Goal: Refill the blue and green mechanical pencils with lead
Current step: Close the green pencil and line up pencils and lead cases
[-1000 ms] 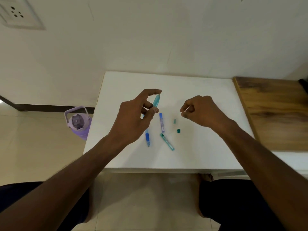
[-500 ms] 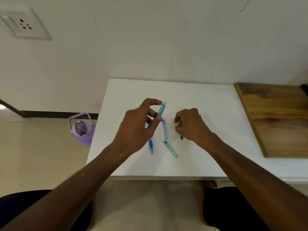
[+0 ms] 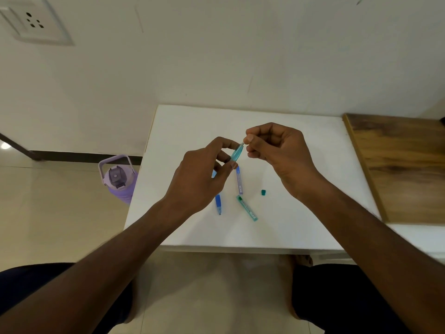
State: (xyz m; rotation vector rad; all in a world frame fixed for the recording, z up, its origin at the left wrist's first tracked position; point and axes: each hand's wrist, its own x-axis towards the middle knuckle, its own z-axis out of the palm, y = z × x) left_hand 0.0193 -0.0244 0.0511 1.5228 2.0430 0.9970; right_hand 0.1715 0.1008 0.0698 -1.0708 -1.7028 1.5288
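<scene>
On the white table [image 3: 183, 227] lie a green lead case [image 3: 247, 208], a blue pencil [image 3: 218, 203], a purple lead case [image 3: 239, 180] and a small green cap [image 3: 263, 192]; their contents can't be made out. Above them the left hand [image 3: 199, 179] pinches the green pencil [image 3: 236, 153], tilted, while the right hand [image 3: 277, 153] closes finger and thumb at its top end.

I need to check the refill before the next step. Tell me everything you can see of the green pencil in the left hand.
The green pencil is a translucent teal plastic barrel, held tilted above the white table, its upper end pointing up and right. The left hand pinches its lower barrel between thumb and fingers, hiding the tip. The right hand pinches something small at its pale upper end; what it is cannot be told. A small green cap lies apart on the table.
</scene>
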